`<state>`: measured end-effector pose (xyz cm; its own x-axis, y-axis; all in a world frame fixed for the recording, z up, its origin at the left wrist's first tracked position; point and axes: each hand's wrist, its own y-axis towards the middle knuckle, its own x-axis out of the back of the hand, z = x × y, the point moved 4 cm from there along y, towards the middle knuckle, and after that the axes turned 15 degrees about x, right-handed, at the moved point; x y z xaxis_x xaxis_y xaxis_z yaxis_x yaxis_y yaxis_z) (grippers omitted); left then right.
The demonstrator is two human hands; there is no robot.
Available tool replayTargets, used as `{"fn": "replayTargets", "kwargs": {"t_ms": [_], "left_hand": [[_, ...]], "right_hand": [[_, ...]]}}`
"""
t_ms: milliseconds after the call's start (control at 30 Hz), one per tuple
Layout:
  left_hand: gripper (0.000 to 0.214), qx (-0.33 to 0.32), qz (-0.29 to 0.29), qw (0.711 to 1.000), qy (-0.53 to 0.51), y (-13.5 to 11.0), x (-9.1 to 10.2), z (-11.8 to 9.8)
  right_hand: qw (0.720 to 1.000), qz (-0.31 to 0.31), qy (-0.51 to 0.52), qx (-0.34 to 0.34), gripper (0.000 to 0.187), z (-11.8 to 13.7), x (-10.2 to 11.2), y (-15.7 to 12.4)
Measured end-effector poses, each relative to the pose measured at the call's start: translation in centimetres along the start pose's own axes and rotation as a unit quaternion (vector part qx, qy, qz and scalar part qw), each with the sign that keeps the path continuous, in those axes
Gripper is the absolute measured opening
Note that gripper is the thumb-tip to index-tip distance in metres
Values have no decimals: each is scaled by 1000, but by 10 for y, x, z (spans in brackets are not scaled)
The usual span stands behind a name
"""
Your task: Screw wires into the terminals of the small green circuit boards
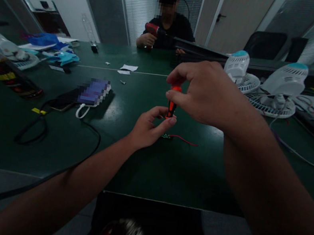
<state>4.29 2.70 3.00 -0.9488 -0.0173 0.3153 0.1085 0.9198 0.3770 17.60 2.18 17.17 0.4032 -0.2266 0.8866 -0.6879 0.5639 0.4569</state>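
Note:
An orange-and-black screwdriver (172, 106) stands nearly upright above the green table. My right hand (205, 91) is closed about the top of its handle, with thumb and fingers on the orange end. Lower down, my left hand (151, 128) pinches around the bottom end of the handle. The screwdriver's shaft and tip are hidden behind the left fingers. Just under my left thumb lies a small green circuit board (166, 136), partly covered by the hand. A thin red wire (185, 140) runs from the board to the right along the tabletop.
Left on the green table (123, 168) lie a phone (93, 92) with cables and a dark drink bottle (9, 75). White fan parts (284, 87) stand at right. Across the table a person holds a red power drill (152, 28). Paper scraps (129, 67) lie mid-table.

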Motion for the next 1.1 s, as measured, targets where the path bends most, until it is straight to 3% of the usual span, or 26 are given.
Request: {"fn": "replayTargets", "kwargs": {"t_ms": [233,633,900,1100], "left_hand": [[21,-15,13,1000,-8,-1,-1,0],[15,26,-9,1000,-8,1,-1,1],[20,50,-10,998,-32,1,-1,1],[20,50,-8,998,-30,2,-2,1]], "right_hand": [[1000,9,10,-3,23,1,0,0],[1000,-4,-14,-17,23,0,0,0],[998,-8,-17,-64,27,1,4,0],[999,-5,-15,-47,21,1,5,0]]}}
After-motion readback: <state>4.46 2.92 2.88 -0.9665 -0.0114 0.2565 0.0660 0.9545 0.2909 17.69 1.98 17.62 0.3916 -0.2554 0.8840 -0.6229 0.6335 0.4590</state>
